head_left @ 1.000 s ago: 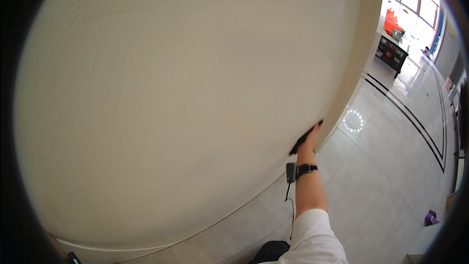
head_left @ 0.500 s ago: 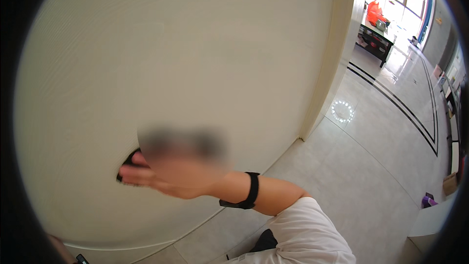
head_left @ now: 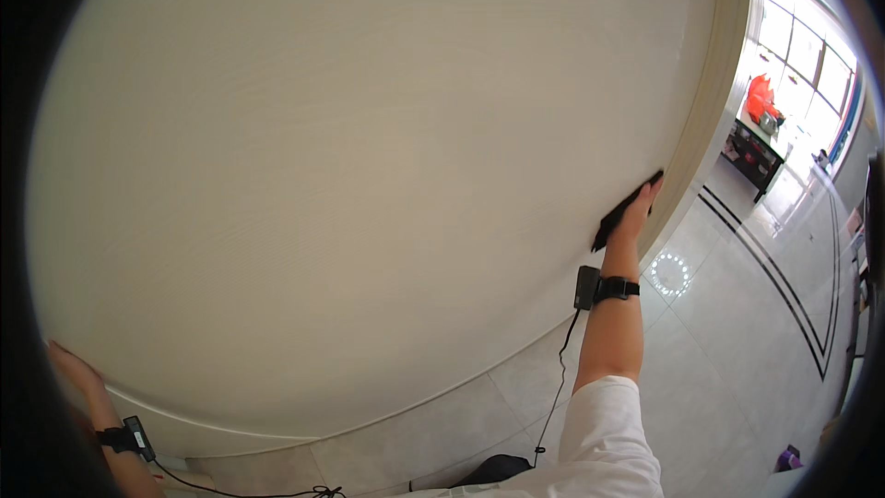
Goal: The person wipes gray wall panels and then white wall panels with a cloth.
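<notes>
A broad off-white panel [head_left: 387,175], which looks like a door, fills most of the view. Near its right edge, my right hand [head_left: 636,210] presses a black cloth [head_left: 616,219] flat against the surface. The fingers stretch up along the cloth beside the cream frame strip. At the far lower left, my left hand [head_left: 76,367] touches the panel's left edge; its fingers are lost in the dark rim of the view. Each wrist wears a black strap with a small box, the right box [head_left: 586,288] and the left box [head_left: 138,438], with cables hanging down.
A cream door frame [head_left: 714,83] borders the panel on the right. Beyond it, a grey tiled floor [head_left: 710,341] with black lines leads to a dark low table [head_left: 756,159] bearing a red item [head_left: 761,100]. A purple object [head_left: 788,459] lies at the lower right.
My right hand has swept the black cloth from the panel's left-middle to its right edge, and the arm is now straighter. The view has shifted, bringing more of my left arm into sight.
</notes>
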The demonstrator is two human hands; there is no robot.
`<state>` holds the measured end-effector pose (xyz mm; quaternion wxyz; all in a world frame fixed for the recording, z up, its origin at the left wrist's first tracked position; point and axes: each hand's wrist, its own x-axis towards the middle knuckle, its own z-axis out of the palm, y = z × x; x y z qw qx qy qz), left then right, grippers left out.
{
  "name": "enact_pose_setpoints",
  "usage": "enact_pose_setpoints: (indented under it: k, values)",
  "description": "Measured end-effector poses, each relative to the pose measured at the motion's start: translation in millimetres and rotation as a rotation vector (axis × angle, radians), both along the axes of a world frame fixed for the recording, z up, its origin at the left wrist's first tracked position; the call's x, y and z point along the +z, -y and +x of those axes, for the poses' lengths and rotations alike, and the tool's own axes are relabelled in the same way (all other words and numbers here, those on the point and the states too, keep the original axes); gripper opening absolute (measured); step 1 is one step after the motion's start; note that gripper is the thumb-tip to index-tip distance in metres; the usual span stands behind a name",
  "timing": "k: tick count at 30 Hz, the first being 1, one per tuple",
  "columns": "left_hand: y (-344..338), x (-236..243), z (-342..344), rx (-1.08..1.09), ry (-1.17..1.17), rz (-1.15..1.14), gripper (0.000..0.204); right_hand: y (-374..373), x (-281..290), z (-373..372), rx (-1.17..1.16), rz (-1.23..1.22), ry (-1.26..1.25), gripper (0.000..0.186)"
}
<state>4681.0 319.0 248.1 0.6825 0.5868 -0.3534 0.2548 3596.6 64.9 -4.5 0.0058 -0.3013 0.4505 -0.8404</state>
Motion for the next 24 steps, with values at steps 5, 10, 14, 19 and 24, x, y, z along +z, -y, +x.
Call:
enact_pose_setpoints:
  k: [5, 10, 14, 19, 24]
  values:
    - [-18, 5, 15, -0.286, -0.132, -0.122, 0.056, -57, 172, 195, -0.268, -0.064, -0.668, 0.057]
    - [-9, -1, -2, -0.214, 0.012, -0.180, 0.061, -132, 207, 445, -0.191, 0.036, -1.194, 0.060]
    - [-19, -17, -57, -0.003, 0.312, -0.068, 0.062, -167, 183, 513, -0.371, -0.348, -1.664, 0.052]
    - [-60, -72, -77, 0.082, 0.530, 0.141, 0.065, -116, 176, 405, -0.204, -0.114, -1.276, 0.060]
    - [-36, -93, -87, 0.180, 0.557, 0.037, 0.073, -70, 242, 271, -0.168, -0.109, -0.599, 0.065]
